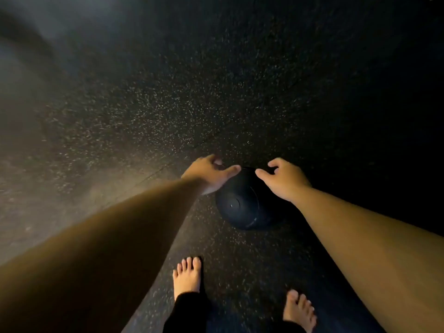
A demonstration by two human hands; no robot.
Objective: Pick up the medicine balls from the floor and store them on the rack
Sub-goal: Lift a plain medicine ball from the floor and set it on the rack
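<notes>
A black medicine ball (pixel 242 205) lies on the dark speckled floor just ahead of my bare feet. My left hand (pixel 211 174) hovers over the ball's upper left side with fingers spread and thumb pointing right. My right hand (pixel 283 179) hovers over its upper right side, fingers curled loosely and apart. Both hands are above or just at the ball; I cannot tell if they touch it. Neither hand grips anything. No rack is in view.
My left foot (pixel 187 276) and right foot (pixel 299 310) stand on the rubber floor (pixel 144 104) close behind the ball. A floor seam (pixel 168 162) runs diagonally to the left of the ball. The right side of the view is very dark.
</notes>
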